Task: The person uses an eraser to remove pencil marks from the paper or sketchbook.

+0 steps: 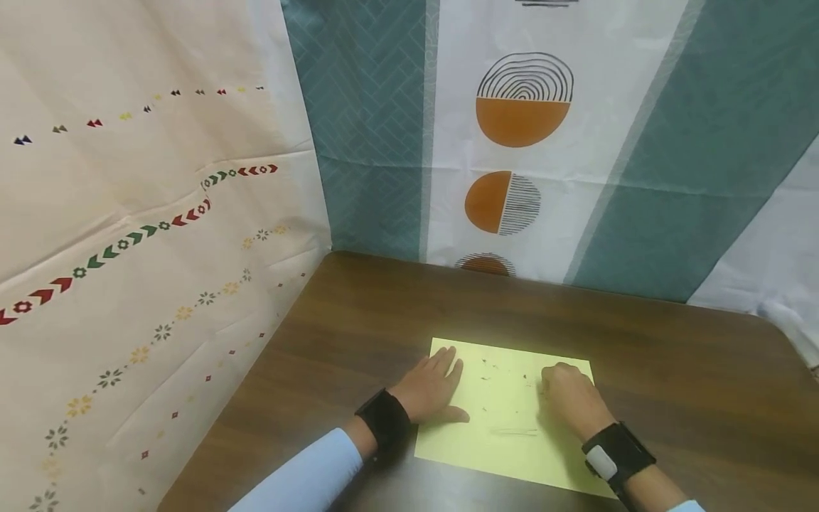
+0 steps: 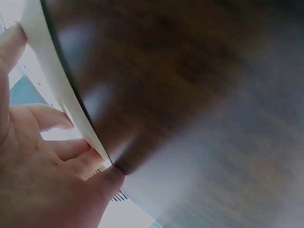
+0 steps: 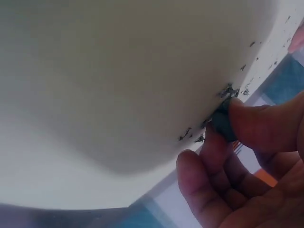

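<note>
A yellow sheet of paper [image 1: 473, 455] lies on the wooden table. My left hand [image 1: 430, 390] rests on its left edge with the fingers spread; in the left wrist view, the little finger reaches over the edge onto the wood. Toward the sheet's right side, my right hand [image 1: 572, 398] pinches a small dark blue-green eraser [image 3: 223, 122] between thumb and fingers, its lower end at the paper. Dark eraser crumbs [image 3: 229, 90] lie around it and in scattered bits across the sheet. Faint pencil lines [image 1: 515, 431] show near the lower middle of the paper.
The brown table [image 1: 358, 313] extends on both sides of the sheet and behind it. A cream patterned cloth [image 1: 160, 270] hangs at the left, and a teal and white curtain [image 1: 371, 142] hangs along the back edge. Each wrist wears a black band [image 1: 384, 419].
</note>
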